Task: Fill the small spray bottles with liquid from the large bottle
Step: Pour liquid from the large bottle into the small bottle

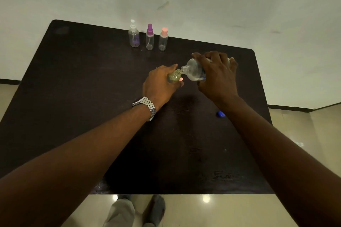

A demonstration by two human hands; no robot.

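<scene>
My left hand (pixel 160 84) grips a small clear spray bottle (pixel 174 77) with its top off, held a little tilted over the dark table (pixel 92 97). A pink piece (pixel 181 79) shows between the fingers just beside it. My right hand (pixel 217 75) holds the large clear bottle (pixel 193 71) tipped on its side, its open mouth touching the small bottle's neck. Three small spray bottles stand in a row at the table's far edge: one with a clear top (pixel 133 35), one with a purple top (pixel 149 37), one with a pink cap (pixel 163 39).
A blue cap (pixel 220 114) lies on the table to the right, near my right forearm. The table's right edge runs close behind it. A white wall rises behind the table. My legs and tiled floor show below the near edge.
</scene>
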